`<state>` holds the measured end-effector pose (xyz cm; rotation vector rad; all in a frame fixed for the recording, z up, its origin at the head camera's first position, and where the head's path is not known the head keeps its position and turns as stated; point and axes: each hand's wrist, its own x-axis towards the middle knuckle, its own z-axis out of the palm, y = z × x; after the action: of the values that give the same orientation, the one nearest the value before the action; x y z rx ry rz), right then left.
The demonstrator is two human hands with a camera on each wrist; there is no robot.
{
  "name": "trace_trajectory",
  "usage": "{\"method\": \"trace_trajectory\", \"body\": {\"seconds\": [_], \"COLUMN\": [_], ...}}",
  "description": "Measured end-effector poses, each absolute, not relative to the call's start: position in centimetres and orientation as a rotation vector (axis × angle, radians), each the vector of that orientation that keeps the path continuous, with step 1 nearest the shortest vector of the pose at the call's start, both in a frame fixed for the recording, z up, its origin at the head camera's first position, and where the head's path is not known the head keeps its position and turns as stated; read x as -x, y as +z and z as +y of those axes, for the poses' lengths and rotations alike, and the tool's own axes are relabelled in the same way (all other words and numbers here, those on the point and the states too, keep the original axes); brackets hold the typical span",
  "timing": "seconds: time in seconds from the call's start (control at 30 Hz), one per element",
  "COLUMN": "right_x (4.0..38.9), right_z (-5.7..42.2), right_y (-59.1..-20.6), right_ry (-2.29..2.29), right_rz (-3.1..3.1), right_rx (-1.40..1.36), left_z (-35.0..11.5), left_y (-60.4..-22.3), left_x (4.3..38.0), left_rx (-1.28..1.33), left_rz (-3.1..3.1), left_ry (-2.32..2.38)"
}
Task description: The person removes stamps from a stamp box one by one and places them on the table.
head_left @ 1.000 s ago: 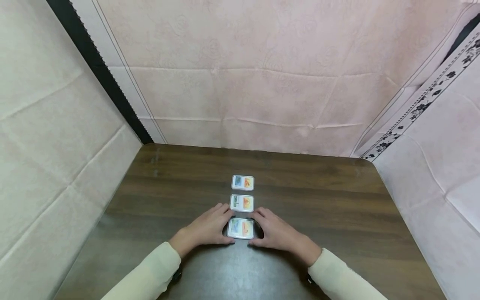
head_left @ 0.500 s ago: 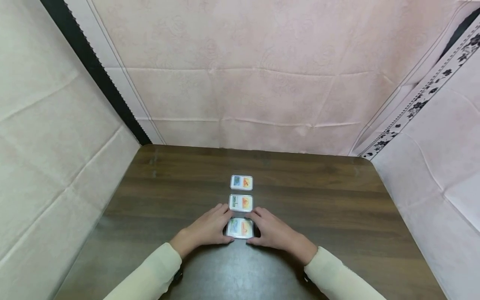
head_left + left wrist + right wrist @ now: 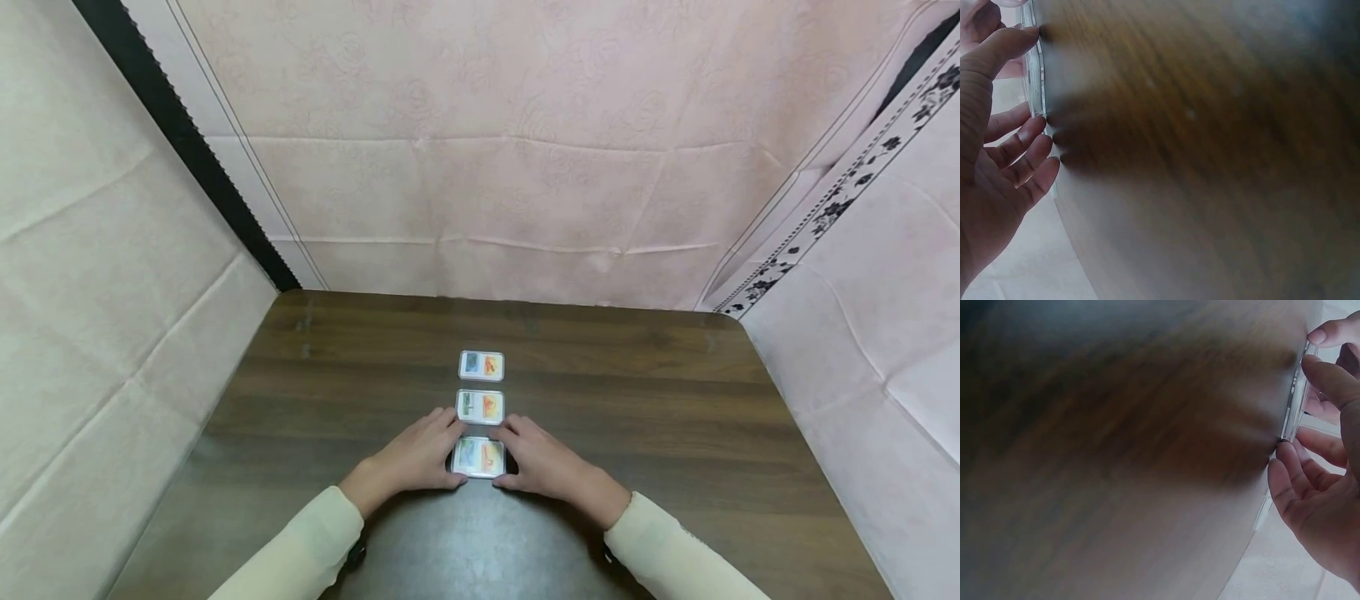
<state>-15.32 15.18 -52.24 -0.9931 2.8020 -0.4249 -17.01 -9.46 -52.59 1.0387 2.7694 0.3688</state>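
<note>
Three clear, flat rectangular cases, each with a printed picture card inside, lie in a column on the table in the head view. My left hand (image 3: 417,454) and right hand (image 3: 544,461) grip the nearest card case (image 3: 478,457) at its left and right ends, thumbs at the near edge and fingertips at the far edge. In both wrist views the case's edge (image 3: 1297,394) looks layered; whether it is one case or a stack I cannot tell. The middle card case (image 3: 480,407) lies just beyond my fingertips. Behind it is the far card case (image 3: 482,366).
A dark brown wooden table (image 3: 637,400) with rounded far corners lies under everything. Pale cloth hangs behind its far edge (image 3: 465,200) and along both sides. Long cream sleeves cover both forearms (image 3: 682,546).
Both hands stay at the nearest case; the right hand has come very slightly leftward. The cases keep their places. The whole view has shifted a little.
</note>
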Motion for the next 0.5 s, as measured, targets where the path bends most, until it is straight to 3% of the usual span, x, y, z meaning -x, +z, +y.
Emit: {"method": "trace_trajectory", "body": {"seconds": [0.5], "right_x": [15.56], "right_z": [15.24], "right_y": [-52.24], "right_ry": [-0.466], "right_rz": [2.769], "right_rx": [0.996], "left_z": [-9.38], "left_y": [-52.66], "left_x": [16.95], "left_rx": [-1.034], "left_rz": [2.785], "left_ry": [0.366]}}
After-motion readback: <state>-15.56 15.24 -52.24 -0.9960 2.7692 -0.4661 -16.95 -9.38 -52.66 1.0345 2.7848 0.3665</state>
